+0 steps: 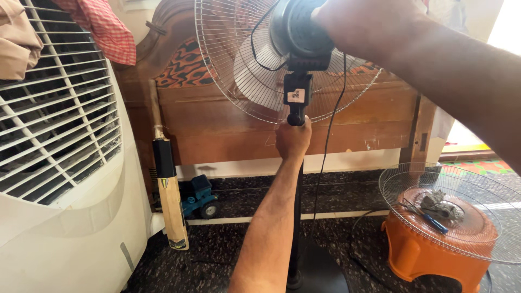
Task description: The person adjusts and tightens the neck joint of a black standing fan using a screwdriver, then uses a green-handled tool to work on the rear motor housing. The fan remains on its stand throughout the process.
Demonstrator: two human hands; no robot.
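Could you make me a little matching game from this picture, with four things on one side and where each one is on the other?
Things:
1. cricket bat
2. loose fan grille
3. left hand
4. right hand

Places:
A. on the fan motor housing
B. leaning against the wooden bed frame
C. gripping the fan pole just under its head
D. lying on the orange stool

Pairs: 1-B, 2-D, 3-C, 4-A

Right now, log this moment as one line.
left hand: grips fan pole | right hand: on motor housing | front grille: off, on orange stool
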